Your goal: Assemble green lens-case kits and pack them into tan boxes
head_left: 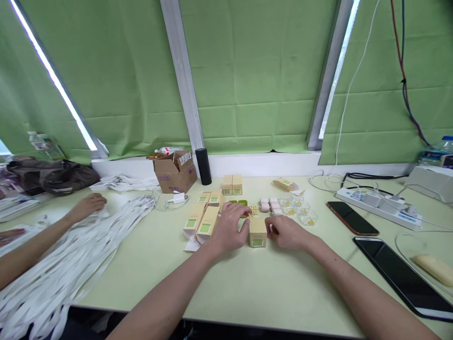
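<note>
A small cream box (258, 232) with a green square on its front stands between my hands. My left hand (230, 227) is at its left, thumb and fingers apart and the thumb close to the box's side. My right hand (286, 231) is curled with its fingertips against the box's right side. Taller cream boxes (208, 222) lie left of my left hand, some with white flaps open. Just beyond are green pieces (242, 202), small yellow pieces (253, 210), pale pink blocks (274, 206) and clear cups with yellow centres (307, 217).
Two cream boxes (232, 184) stand farther back, near a black cylinder (203, 166) and an open cardboard carton (175, 174). Phones (352, 218) and a power strip (380, 203) lie at the right. Another person's hand (88, 207) is over white straps (81, 250) at the left.
</note>
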`<action>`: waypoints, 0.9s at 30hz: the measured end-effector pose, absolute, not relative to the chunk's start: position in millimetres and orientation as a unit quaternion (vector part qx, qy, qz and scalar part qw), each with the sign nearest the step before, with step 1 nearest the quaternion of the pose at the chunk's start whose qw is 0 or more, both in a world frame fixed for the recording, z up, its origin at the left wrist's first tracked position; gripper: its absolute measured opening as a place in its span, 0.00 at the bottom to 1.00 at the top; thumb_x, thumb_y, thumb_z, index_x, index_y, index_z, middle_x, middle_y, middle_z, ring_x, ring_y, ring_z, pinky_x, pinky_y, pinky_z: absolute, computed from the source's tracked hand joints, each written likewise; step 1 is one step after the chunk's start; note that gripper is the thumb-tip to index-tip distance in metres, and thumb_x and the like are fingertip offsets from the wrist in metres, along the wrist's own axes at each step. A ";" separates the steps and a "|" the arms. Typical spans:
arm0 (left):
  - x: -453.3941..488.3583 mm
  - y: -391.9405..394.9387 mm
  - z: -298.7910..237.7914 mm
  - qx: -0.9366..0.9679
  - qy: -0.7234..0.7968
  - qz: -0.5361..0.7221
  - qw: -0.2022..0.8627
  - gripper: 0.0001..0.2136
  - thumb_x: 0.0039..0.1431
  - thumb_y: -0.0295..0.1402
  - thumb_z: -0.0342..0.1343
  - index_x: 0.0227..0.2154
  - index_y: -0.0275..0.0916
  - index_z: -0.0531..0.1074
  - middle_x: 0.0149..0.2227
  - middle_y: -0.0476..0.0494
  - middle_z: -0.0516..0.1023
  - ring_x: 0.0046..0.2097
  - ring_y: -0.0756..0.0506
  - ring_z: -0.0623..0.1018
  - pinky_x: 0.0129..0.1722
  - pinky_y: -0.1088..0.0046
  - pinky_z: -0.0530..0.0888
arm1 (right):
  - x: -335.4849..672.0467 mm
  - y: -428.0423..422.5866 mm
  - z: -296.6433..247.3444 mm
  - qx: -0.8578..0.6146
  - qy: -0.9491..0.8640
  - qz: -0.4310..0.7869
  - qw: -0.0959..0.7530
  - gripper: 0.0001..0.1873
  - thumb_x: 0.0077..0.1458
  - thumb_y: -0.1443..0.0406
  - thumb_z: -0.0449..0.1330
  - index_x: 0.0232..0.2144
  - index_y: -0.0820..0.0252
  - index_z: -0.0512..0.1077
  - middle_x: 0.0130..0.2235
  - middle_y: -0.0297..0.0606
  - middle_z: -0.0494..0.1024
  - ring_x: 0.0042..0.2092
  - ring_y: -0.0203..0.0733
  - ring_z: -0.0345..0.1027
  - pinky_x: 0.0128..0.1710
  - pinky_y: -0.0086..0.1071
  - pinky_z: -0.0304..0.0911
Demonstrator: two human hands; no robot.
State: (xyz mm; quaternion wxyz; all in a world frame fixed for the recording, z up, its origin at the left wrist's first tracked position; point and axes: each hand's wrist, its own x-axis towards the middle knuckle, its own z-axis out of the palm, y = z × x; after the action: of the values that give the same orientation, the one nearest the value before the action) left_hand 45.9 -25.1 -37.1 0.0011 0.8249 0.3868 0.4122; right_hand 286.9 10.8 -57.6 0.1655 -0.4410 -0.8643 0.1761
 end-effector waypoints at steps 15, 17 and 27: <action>68.1 -42.1 -7.5 0.902 0.420 0.100 -0.002 0.28 0.61 0.32 0.60 0.63 0.42 0.63 0.58 0.38 0.78 0.60 0.33 0.73 0.63 0.49 0.65 | 282.4 7.4 -51.8 -0.472 -0.867 0.134 0.088 0.05 0.57 0.72 0.63 0.35 0.59 0.77 0.32 0.39 0.83 0.32 0.41 0.70 0.31 0.32 0.50; 68.6 -39.5 -1.2 0.904 0.416 0.099 -0.004 0.28 0.59 0.30 0.60 0.63 0.43 0.63 0.56 0.39 0.79 0.58 0.34 0.75 0.61 0.51 0.66 | 282.0 6.7 -51.7 -0.470 -0.868 0.133 0.085 0.06 0.57 0.72 0.62 0.35 0.58 0.77 0.33 0.39 0.83 0.33 0.42 0.71 0.31 0.32 0.50; 73.2 46.5 50.3 0.863 0.482 0.135 -0.073 0.26 0.58 0.27 0.59 0.61 0.44 0.66 0.59 0.39 0.79 0.62 0.35 0.73 0.60 0.55 0.67 | 279.5 4.9 -48.4 -0.473 -0.870 0.120 0.072 0.05 0.62 0.69 0.61 0.38 0.57 0.76 0.35 0.39 0.84 0.35 0.42 0.73 0.32 0.32 0.47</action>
State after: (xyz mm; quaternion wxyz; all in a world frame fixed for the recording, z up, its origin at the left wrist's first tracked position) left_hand 73.2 46.5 50.3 -0.0733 0.8626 0.4820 0.1350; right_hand 279.5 4.9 -48.4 0.0725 -0.4735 -0.8696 0.1197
